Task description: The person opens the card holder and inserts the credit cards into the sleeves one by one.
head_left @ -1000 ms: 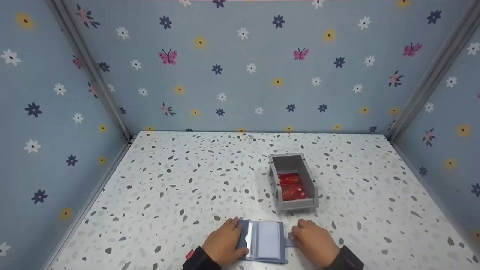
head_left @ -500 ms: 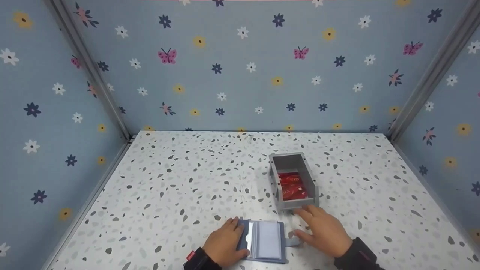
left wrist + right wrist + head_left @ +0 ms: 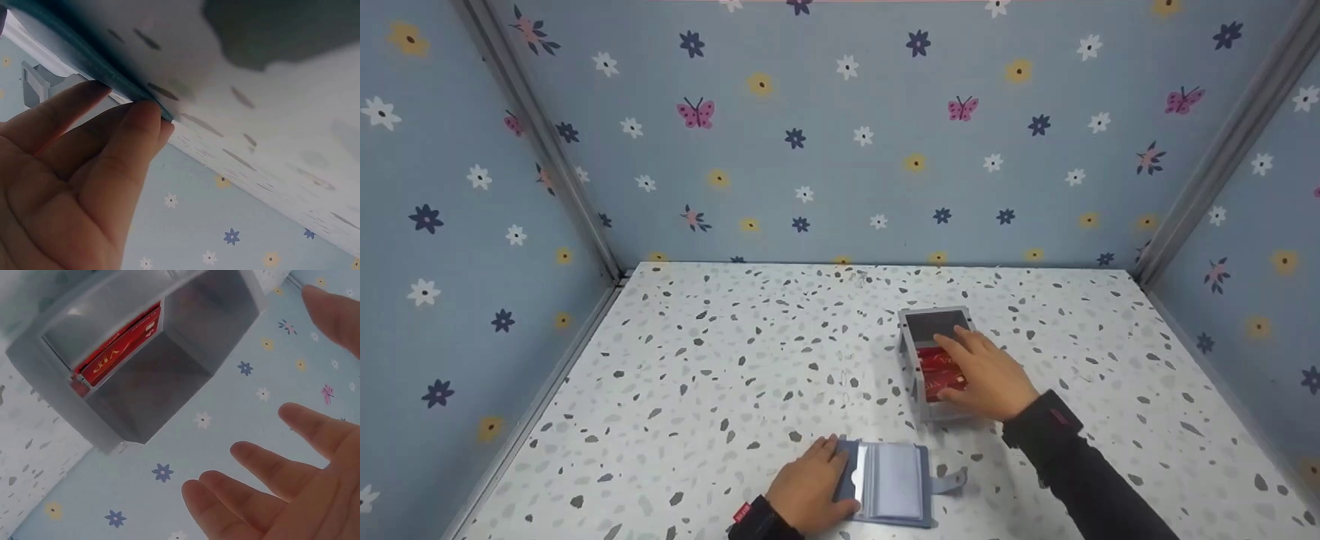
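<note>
A small blue card holder [image 3: 923, 480] lies spread on the table, with clear plastic sleeves [image 3: 897, 480] in its middle and a strap [image 3: 949, 481] sticking out to the right. My left hand [image 3: 810, 484] rests on its left cover; in the left wrist view, the extended fingers [image 3: 143, 121] press the edge of the blue cover [image 3: 107, 70]. Over the grey bin [image 3: 910, 352] hovers my right hand [image 3: 990, 375], fingers spread and nothing held. Red cards [image 3: 937, 360] lettered VIP lie inside the bin, partly hidden by that hand; the right wrist view shows them stacked [image 3: 121, 349].
The white speckled table [image 3: 735, 360] spreads left and behind the bin. Blue floral panels [image 3: 840, 150] close off the back and both sides, with grey metal posts [image 3: 540, 142] at the corners.
My right hand has let go of the card holder's strap and moved forward to above the bin, its fingers spreading. The strap now curls up slightly. My left hand has stayed in place.
</note>
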Action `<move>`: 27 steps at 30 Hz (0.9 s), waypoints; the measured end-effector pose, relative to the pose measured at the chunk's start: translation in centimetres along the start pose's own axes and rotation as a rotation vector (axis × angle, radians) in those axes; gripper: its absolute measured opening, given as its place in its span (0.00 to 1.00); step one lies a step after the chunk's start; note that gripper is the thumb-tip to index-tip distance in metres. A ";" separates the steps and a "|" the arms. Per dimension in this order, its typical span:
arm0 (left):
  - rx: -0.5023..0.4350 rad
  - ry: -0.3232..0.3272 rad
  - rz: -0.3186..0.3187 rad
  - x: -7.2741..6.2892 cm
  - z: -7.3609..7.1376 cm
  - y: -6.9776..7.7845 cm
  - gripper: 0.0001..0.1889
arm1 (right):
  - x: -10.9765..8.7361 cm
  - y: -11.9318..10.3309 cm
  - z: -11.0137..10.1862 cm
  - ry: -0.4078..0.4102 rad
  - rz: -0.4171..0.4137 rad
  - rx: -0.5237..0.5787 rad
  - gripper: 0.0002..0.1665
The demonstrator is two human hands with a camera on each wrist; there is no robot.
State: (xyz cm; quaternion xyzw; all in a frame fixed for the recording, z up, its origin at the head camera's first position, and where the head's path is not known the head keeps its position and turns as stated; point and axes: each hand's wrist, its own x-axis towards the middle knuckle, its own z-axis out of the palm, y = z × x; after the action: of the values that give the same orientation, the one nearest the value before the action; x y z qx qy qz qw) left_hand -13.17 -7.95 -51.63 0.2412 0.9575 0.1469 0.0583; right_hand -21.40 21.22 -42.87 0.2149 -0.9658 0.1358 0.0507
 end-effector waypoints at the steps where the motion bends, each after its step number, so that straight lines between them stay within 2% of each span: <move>1: 0.005 0.003 0.003 0.0 0.1 0.0 0.38 | 0.7 0.0 -0.1 -0.019 0.006 -0.006 0.48; 8: -0.012 -0.005 -0.004 0.0 -0.1 0.0 0.39 | 4.7 0.0 -0.2 -0.197 0.130 -0.044 0.48; 14: -0.025 -0.025 -0.016 0.1 -0.3 0.0 0.39 | 7.4 0.1 0.3 -0.304 0.189 -0.059 0.44; 21: -0.023 -0.031 -0.020 0.0 -0.4 0.1 0.40 | 9.7 0.7 1.4 -0.391 0.207 -0.040 0.41; 27: -0.021 -0.014 0.003 -0.1 -0.2 0.0 0.39 | 11.0 1.9 3.8 -0.428 0.227 0.002 0.43</move>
State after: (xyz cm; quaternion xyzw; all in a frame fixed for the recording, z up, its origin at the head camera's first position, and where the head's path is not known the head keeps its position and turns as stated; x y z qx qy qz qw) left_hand -13.13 -8.09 -51.44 0.2430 0.9551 0.1554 0.0676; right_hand -32.25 17.36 -45.23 0.1287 -0.9724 0.0930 -0.1711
